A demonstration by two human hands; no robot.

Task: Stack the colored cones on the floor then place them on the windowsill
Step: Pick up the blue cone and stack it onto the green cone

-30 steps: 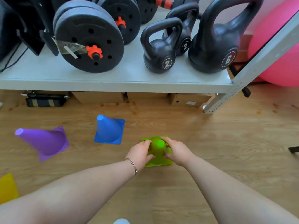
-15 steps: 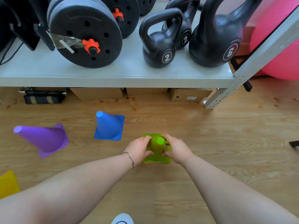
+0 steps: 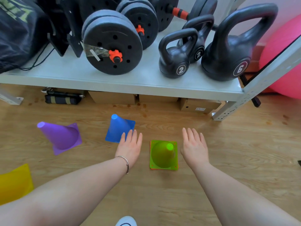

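Note:
A green cone (image 3: pixel 162 156) stands upright on the wooden floor, with an orange edge showing under its base. My left hand (image 3: pixel 129 145) hovers open just left of it, fingertips over the corner of a blue cone (image 3: pixel 118 128). My right hand (image 3: pixel 194 146) is open just right of the green cone, not touching it. A purple cone (image 3: pixel 61 137) stands further left. A yellow cone (image 3: pixel 15 182) is partly cut off at the left edge.
A low grey shelf (image 3: pixel 122 85) behind the cones carries black weight plates (image 3: pixel 112 48) and kettlebells (image 3: pixel 177 59). Cardboard boxes (image 3: pixel 199 106) sit under it. A pink exercise ball (image 3: pixel 283 51) is at the right. My white shoe (image 3: pixel 127 221) shows at the bottom.
Both hands have let go of the green cone and moved apart, fingers spread. The green cone now stands free on the floor.

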